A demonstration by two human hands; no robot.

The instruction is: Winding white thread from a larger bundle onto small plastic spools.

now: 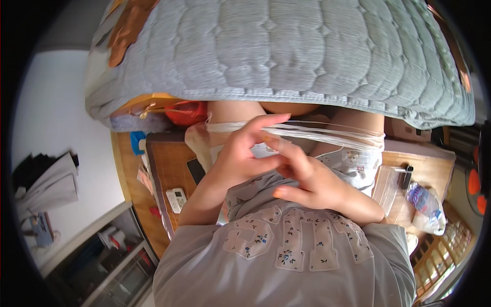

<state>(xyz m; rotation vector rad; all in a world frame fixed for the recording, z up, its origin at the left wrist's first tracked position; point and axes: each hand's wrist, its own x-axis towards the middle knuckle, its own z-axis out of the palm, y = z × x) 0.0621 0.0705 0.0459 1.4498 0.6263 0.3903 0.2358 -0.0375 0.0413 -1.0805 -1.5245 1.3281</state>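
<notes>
My two hands meet in front of my lap, fingers overlapping. My left hand [236, 153] has its index finger stretched to the right and its thumb apart below. Fingertips of my right hand [312, 179] reach into that gap, its thumb standing away from the fingers. Behind them a bundle of white thread [332, 135] spans from knee to knee, looped around both legs. One loose strand [331, 152] sags below the bundle on the right, near my right hand. Whether a strand lies between the touching fingers is hidden.
A grey quilted cover [286, 51] hangs in front over my knees. Left of me lie a white remote control [176, 200], a dark flat object [196, 171] and a red bag [190, 113]. A plastic bottle [424, 201] and a wicker basket [444, 256] are at right.
</notes>
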